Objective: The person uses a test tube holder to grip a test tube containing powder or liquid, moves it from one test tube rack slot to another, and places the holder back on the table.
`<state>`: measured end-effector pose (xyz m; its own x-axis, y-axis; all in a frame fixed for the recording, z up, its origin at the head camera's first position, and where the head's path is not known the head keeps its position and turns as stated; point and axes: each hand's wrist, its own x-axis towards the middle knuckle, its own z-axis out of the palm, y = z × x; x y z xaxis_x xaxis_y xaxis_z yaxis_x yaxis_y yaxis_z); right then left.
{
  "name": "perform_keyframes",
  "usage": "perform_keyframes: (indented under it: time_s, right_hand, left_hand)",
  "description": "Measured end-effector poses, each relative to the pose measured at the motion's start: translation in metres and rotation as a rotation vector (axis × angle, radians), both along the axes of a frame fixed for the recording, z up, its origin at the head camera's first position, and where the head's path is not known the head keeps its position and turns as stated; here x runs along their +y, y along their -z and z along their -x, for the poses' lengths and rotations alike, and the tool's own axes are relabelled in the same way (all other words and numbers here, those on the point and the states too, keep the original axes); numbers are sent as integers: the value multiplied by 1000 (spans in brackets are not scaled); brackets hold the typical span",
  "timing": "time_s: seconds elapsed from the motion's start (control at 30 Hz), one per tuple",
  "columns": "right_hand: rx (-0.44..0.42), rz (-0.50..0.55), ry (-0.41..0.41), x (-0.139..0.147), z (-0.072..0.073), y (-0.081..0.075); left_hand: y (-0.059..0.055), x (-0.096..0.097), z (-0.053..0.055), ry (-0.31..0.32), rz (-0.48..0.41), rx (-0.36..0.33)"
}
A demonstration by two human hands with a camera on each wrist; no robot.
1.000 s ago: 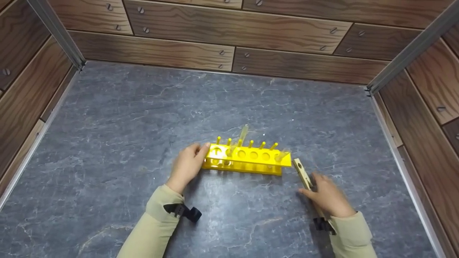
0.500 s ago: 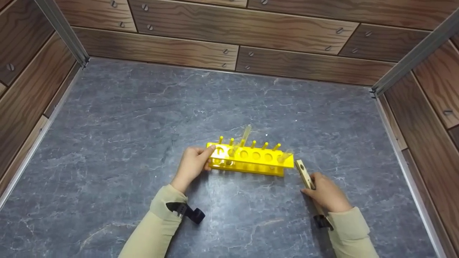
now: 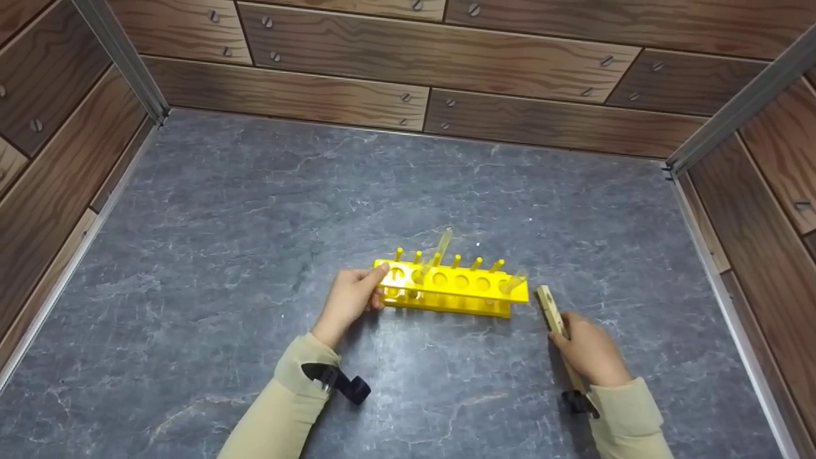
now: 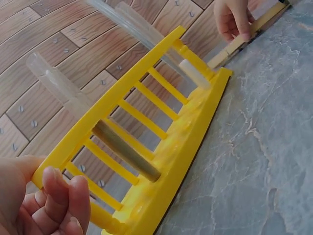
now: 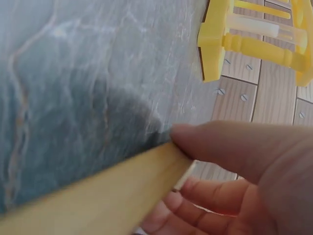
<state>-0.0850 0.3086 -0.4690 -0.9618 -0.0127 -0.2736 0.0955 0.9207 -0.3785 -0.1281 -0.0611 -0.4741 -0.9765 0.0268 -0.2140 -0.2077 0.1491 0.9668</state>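
- Head view: L hand [image 3: 354,296] pinches L end of shiny yellow rack [image 3: 451,290], upright mid-table on grey marbled tabletop [image 3: 344,191]; round holes along top, thin round pegs behind. Clear tubes [image 3: 445,241] poke up. R hand [image 3: 593,350] grips slim wooden strip [image 3: 547,306], far tip just beside rack's R end. Wood-plank-patterned walls [image 3: 433,48] w/ printed screws.
- L wrist view: L thumb + curled fingers on rack's end; turned posts, straight bars betw. top & base. One tube olive-brown [image 4: 127,152] below top plate, another whitish [image 4: 194,74].
- R wrist view: R thumb presses strip's smooth, flat pale face, fingers curled behind; near part blurred. Rack apart from hand, upper R.
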Motion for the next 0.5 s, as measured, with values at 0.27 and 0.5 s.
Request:
perform_keyframes:
  time_s: [0.27,0.5]
  right_hand:
    - [106,48,16,2,-5,3]
    - [213,75,25,3,-8,4]
  left_hand:
    - [1,-1,-3,-26,12,-2]
    - [1,3,-2,-12,8,1]
